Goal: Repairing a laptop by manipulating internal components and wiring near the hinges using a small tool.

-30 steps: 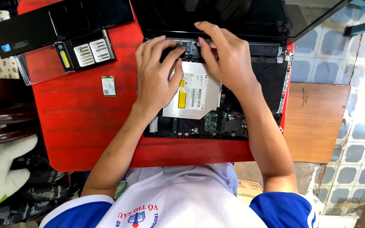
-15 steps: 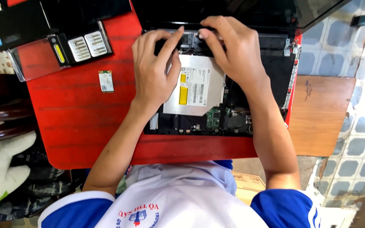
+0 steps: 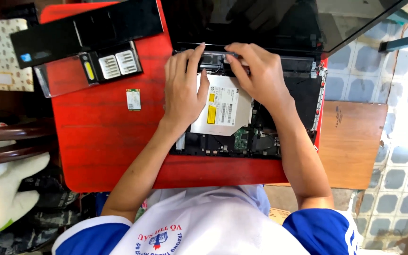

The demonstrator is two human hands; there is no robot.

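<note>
A person in a white and blue shirt is leaning over a red table (image 3: 100,141), working on an opened laptop base (image 3: 298,94) lying at its far right side. The left hand (image 3: 183,89) is lying flat with fingers stretched forward, its palm partly covering the silver optical drive (image 3: 225,106). The right hand (image 3: 258,73) is curling its fingertips onto the hinge strip (image 3: 213,59) just beside the left fingertips; whether it is pinching anything I cannot tell. A small green circuit card (image 3: 133,99) is lying apart, near a removed black cover panel (image 3: 86,30)

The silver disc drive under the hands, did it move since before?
No. The silver disc drive sits in the same spot in the opened laptop, its corner beside the green circuit board; only the camera shifted.
</note>
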